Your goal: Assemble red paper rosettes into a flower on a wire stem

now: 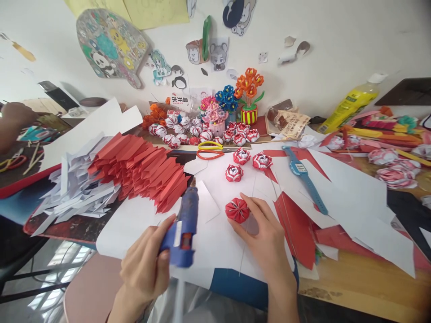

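In my left hand [146, 260] is a blue hot glue gun [182, 231], its nozzle pointing away from me and a pale glue stick [179, 296] trailing from its back end. My right hand [264, 229] pinches a red folded-paper flower [237, 210] between thumb and fingers, its ribbed red side facing up. The flower is over white paper [215, 242]. Just beyond it sit three red-and-white paper flowers, among them one paper flower [234, 172]. A thin wire [243, 255] runs near my right hand.
Folded red paper strips [138, 168] and white strips [81, 184] are heaped on the left. Yellow-and-orange scissors [210, 150] lie behind the flowers. A blue watch [306, 179] and red paper [296, 229] are on the right. A yellow bottle [352, 105] leans at the back. Another person's hand [16, 119] shows far left.
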`<state>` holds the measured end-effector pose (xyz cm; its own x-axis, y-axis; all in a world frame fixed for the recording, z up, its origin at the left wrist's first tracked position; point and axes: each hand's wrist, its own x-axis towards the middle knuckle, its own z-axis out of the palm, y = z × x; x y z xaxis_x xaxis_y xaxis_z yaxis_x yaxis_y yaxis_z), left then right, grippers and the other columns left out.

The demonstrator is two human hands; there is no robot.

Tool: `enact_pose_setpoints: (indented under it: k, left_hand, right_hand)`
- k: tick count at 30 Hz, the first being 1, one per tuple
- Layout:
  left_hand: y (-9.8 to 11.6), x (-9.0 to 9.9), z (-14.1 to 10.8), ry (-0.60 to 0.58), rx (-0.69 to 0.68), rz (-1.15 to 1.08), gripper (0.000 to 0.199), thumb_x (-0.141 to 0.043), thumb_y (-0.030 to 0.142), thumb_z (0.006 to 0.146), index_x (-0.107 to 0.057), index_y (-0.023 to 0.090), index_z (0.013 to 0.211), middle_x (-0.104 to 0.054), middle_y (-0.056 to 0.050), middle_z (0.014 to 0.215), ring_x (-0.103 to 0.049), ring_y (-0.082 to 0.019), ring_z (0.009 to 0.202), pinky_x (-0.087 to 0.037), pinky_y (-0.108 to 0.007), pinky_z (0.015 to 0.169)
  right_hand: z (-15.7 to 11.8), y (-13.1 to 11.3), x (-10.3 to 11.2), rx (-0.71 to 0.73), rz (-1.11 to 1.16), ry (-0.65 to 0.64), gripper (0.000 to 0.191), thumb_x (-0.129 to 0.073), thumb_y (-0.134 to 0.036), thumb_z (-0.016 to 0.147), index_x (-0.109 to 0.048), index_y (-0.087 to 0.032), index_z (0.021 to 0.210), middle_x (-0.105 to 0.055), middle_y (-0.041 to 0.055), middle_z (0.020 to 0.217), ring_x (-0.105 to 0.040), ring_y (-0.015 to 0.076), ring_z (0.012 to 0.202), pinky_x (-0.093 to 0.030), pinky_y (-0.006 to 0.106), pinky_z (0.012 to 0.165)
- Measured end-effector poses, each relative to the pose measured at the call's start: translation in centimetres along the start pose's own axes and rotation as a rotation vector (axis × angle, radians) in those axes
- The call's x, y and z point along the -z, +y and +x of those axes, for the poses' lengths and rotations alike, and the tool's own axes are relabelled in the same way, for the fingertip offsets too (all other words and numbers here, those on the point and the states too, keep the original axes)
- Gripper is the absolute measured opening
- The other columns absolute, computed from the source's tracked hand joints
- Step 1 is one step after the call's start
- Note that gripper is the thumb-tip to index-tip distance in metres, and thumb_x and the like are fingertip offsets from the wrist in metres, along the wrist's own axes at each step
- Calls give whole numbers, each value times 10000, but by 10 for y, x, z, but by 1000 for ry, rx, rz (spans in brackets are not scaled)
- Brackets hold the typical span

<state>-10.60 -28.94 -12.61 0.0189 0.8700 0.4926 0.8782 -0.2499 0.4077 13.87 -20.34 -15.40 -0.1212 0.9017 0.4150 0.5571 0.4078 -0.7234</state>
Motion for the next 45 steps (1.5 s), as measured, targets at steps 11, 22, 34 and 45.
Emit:
enact_pose_setpoints:
  k: [11,22,34,45]
  left_hand:
    - [-5,-31,7,-191,-238,388,459,-509,241,962,-440,55,1376,-609,-124,948,-547,-231,808,-444,-348,695]
    - [4,-10,16,-271,-166,502,510,-466,403,984,-439,131,1414,-611,-142,1205,-554,-287,1033,-403,-388,824]
    - [33,4,112,-204,-732,429,329,-402,121,987,-555,131,1278,-655,-106,1066,-581,-225,917,-362,-364,792]
    - [48,-59,191,-202,-1376,329,369,-384,90,980,-617,170,705,-592,-50,738,-499,-165,706,-336,-337,661]
  right_hand:
    - [1,1,-1,21,-25,64,457,-638,-325,912,-532,-251,1350,-612,81,1168,-622,230,1059,-535,359,908]
    - [1,-5,-2,84,16,4,463,-636,-298,914,-521,-255,1361,-605,94,1172,-601,244,1097,-524,383,932]
    - [0,-8,0,135,59,-61,441,-648,-307,907,-533,-262,1330,-591,84,1195,-603,232,1119,-532,370,959]
    - [-1,-6,-1,220,77,-33,396,-637,-315,912,-544,-244,1290,-603,97,1170,-618,242,1083,-553,378,922]
